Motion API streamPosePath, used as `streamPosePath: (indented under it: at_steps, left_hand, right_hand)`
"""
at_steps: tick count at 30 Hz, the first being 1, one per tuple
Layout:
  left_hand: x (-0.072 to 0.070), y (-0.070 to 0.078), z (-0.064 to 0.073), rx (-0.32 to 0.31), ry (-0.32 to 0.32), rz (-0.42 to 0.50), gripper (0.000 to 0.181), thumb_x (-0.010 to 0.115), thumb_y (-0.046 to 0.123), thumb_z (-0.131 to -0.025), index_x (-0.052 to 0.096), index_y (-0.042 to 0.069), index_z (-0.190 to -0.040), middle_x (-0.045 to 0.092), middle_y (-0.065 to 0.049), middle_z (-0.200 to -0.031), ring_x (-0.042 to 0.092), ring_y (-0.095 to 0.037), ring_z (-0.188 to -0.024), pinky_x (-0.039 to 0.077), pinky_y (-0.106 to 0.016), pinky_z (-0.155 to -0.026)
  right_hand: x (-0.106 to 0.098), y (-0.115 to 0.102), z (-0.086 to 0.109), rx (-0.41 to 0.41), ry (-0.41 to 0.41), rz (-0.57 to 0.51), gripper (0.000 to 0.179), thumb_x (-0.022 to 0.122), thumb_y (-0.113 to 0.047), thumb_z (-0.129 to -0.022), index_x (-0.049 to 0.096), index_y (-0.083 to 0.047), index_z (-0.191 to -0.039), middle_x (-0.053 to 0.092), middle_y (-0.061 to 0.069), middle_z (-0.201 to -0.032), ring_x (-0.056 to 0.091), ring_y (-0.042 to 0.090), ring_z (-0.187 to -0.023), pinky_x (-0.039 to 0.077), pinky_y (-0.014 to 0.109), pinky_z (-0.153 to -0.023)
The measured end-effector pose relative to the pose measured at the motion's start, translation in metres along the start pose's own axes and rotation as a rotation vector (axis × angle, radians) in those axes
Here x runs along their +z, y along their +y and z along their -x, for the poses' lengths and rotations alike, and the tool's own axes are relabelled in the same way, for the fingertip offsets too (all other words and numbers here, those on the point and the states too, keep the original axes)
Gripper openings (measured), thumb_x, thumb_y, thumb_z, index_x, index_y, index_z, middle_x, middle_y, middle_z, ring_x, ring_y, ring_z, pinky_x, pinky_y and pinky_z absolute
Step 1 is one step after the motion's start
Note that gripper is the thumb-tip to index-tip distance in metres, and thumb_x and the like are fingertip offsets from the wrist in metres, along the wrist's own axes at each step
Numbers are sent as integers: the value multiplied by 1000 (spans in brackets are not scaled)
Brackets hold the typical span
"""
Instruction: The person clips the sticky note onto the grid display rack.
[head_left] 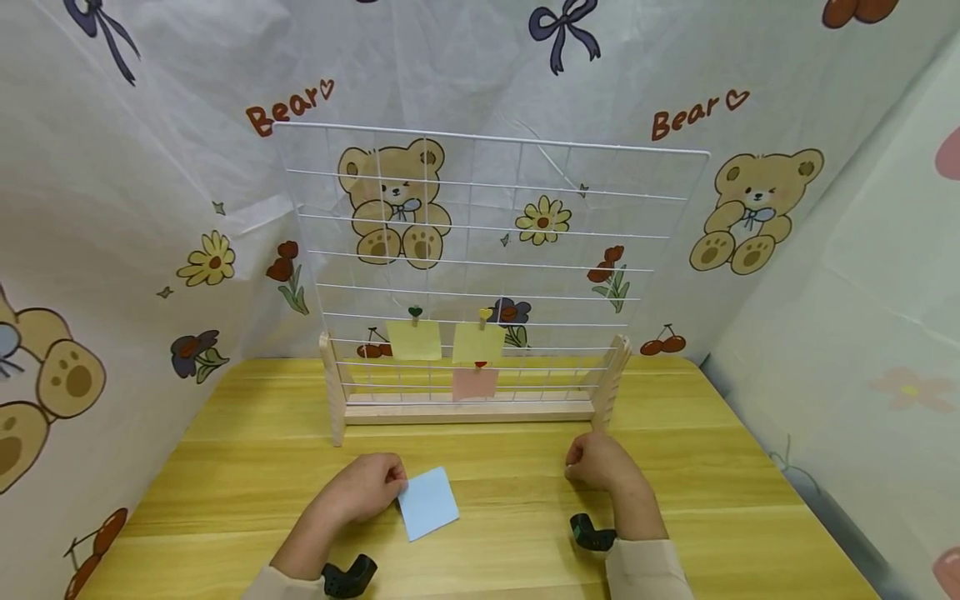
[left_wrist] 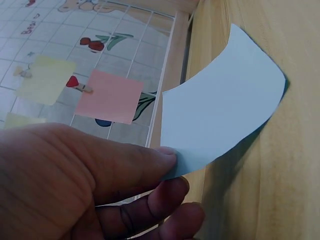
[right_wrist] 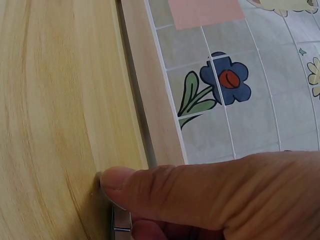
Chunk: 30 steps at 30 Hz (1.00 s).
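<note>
My left hand (head_left: 366, 487) pinches a light blue square paper note (head_left: 429, 503) by one corner between thumb and fingers. In the left wrist view the note (left_wrist: 225, 100) bows upward, its far part close to the tabletop. Over to the right, my right hand (head_left: 602, 462) is low above the table in front of the rack's right foot. Its thumb and fingers pinch a small clothespin (right_wrist: 121, 220), mostly hidden by the thumb. On the white wire grid rack (head_left: 480, 296), two yellow notes (head_left: 415, 340) and a pink note (head_left: 475, 383) hang from small heart-topped clothespins (head_left: 485, 317).
The grid stands in a wooden base (head_left: 468, 412) toward the back of the wood-grain table (head_left: 510, 542). Behind it hangs a white cloth (head_left: 480, 50) printed with bears and flowers. Each wrist wears a black device (head_left: 592, 533).
</note>
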<state>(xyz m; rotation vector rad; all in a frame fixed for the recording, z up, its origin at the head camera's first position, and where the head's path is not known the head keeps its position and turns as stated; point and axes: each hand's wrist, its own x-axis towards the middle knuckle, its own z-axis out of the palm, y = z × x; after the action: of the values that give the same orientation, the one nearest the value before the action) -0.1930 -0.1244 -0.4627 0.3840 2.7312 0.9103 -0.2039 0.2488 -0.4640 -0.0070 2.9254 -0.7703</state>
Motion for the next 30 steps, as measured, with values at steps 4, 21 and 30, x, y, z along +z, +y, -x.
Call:
streamPosePath:
  at_steps: [4, 21, 30]
  left_hand:
    - [0, 2, 0, 1, 19, 39, 12, 67, 10, -96, 65, 13, -85, 57, 0, -75, 51, -16, -68, 40, -30, -62]
    - [-3, 3, -2, 46, 138, 111, 10, 70, 11, -94, 69, 13, -84, 62, 3, -77, 52, -14, -70, 41, -26, -61]
    - [-5, 3, -4, 45, 149, 149, 9, 73, 15, -94, 72, 18, -85, 64, 5, -80, 53, -13, -73, 42, -27, -63]
  right_hand:
    - [-1, -1, 1, 2, 9, 7, 11, 78, -5, -82, 68, -9, -78, 62, 0, -72, 52, 16, -67, 43, 31, -63]
    - [-8, -7, 5, 35, -1, -76, 8, 77, -8, -86, 69, -7, -84, 63, 2, -77, 55, 18, -71, 45, 32, -62]
    - [-12, -8, 6, 15, 6, -30, 7, 76, -12, -89, 72, -7, -87, 66, 1, -80, 57, 16, -73, 48, 33, -65]
